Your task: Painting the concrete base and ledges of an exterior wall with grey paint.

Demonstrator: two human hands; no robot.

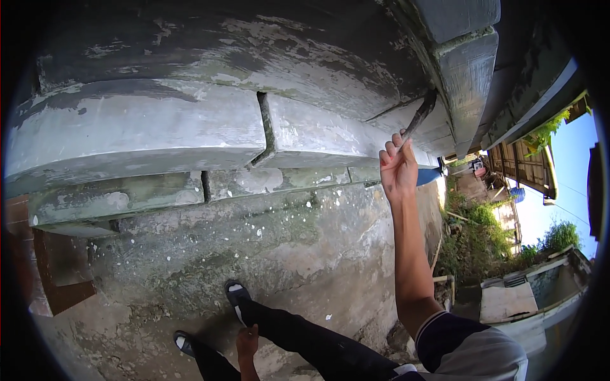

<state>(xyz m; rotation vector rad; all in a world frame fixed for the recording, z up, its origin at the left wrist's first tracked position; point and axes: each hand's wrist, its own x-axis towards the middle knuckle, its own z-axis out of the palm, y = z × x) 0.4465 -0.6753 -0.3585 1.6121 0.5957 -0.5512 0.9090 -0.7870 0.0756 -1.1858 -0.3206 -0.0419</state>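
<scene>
My right hand (399, 168) is raised on an outstretched arm, its fingers closed round the handle of a slim paintbrush (420, 117). The brush's dark end touches or nearly touches the inner corner where the patchy grey-and-black wall (305, 54) meets a grey upright post (467, 82). Below runs a pale grey ledge (146, 120) of long blocks, split by a dark gap. Low beside my leg, my left hand (246, 343) is closed; whatever its fingers hold, if anything, is hidden.
Under the ledge, a mossy lower step (121, 193) borders the concrete floor (286, 247), flecked with white spots. Brown boards (67, 267) lie at the left. Plants (476, 235), a roofed structure (524, 168) and a concrete basin (540, 292) stand at the right.
</scene>
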